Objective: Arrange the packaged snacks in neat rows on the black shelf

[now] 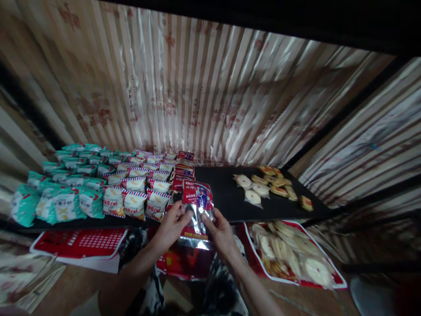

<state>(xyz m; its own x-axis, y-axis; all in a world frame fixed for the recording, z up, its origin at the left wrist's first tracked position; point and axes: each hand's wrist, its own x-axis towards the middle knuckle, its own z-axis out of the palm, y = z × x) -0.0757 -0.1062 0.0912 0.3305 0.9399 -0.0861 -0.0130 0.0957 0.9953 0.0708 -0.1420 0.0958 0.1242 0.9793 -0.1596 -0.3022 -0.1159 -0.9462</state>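
Observation:
Between both hands I hold a red and silver snack packet with a blue figure printed on its front. My left hand grips its left side, thumb on the front. On the right side, my right hand pinches it the same way. Just behind it, a row of similar red packets runs back along the black shelf. To the left of that row stand white snack bags with striped tops, lined up in rows. Farther left are rows of teal snack bags.
Round white packaged pieces and small yellow packets lie on the shelf's right part. Below its front edge, a red basket holds many round packages; another red basket is at lower left. Striped sheeting hangs behind.

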